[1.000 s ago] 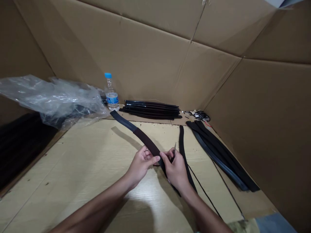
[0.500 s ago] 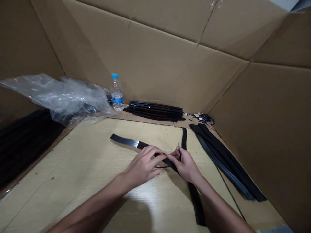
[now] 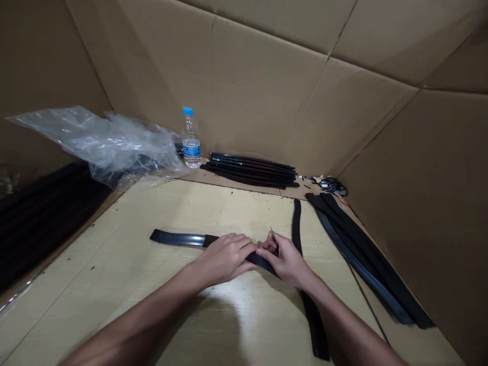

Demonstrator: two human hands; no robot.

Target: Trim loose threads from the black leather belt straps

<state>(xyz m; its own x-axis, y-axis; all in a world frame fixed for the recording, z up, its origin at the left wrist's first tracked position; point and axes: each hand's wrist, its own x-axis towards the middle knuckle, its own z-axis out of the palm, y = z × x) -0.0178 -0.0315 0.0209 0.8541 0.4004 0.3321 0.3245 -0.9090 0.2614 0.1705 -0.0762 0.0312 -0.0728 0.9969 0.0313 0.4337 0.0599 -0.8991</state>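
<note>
**Cardboard walls [image 3: 229,86] around a pale wooden surface [image 3: 114,244], two hands on a black strip**

Inside this cardboard-lined corner, the left hand [image 3: 224,259] lies curled over a black strip [image 3: 179,238], pressing it down against the surface. The strip runs flat from under that hand out to the left, and its other end passes beneath the fingers of both hands. The right hand [image 3: 287,262] is closed around a small pointed metal tool [image 3: 273,240], its tip up, close to the strip.

Just beyond, a second strip [image 3: 296,223] runs under the right wrist. Farther out lie a pile of black strips [image 3: 366,259], a neat stack [image 3: 251,170], a tangle of wires [image 3: 331,185], a water bottle [image 3: 191,145] and a crumpled plastic bag [image 3: 129,147].

The main risk seems to be the strip slipping under the left hand, which could bring the point against the fingers.
</note>
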